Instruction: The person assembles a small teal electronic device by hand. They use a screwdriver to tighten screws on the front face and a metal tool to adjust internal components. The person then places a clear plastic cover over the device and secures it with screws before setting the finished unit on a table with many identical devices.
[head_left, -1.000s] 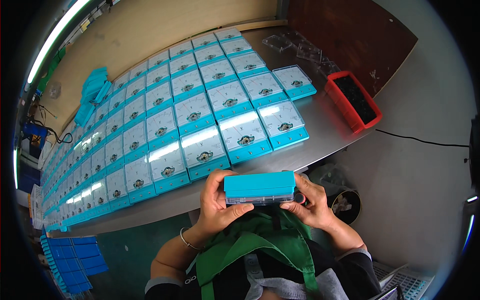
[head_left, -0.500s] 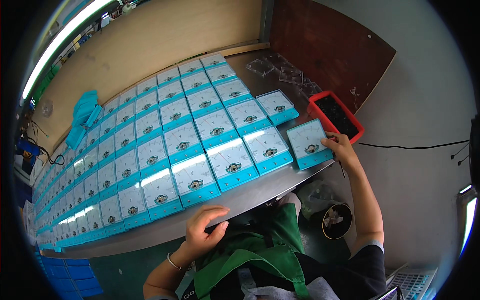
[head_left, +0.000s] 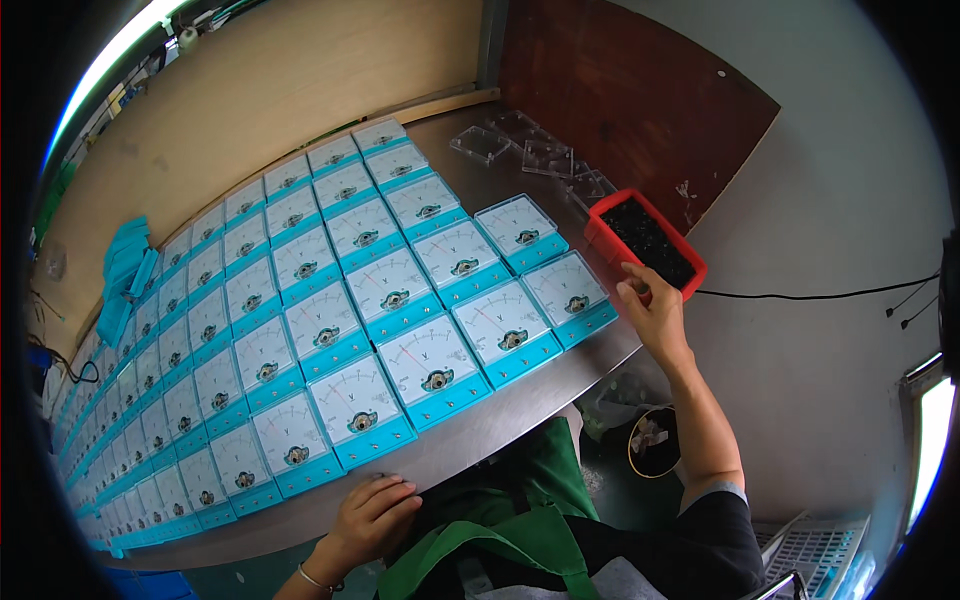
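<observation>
Rows of square panel meters (head_left: pixel 428 360), with white dial faces and turquoise lower strips, cover the metal table (head_left: pixel 480 425). At the right end of the front row lies one meter (head_left: pixel 566 290), beside its neighbour. My right hand (head_left: pixel 655 315) is just right of that meter, at the near side of a red bin (head_left: pixel 690 285) of small black parts (head_left: pixel 645 235). Its fingers are bent in a pinch; whatever is between them is too small to make out. My left hand (head_left: pixel 375 515) rests at the table's front edge, holding nothing, fingers loosely extended.
Clear plastic covers (head_left: pixel 548 157) lie behind the red bin. Turquoise strips (head_left: pixel 125 270) are piled on the meters at far left. A wooden board (head_left: pixel 300 70) and a brown panel (head_left: pixel 620 90) stand behind. Below right are a round bin (head_left: pixel 652 445) and a white basket (head_left: pixel 815 560).
The last front-row meter now sits against its neighbour, and my right hand has let go of it and moved to the red bin. My left hand has come down to the table edge.
</observation>
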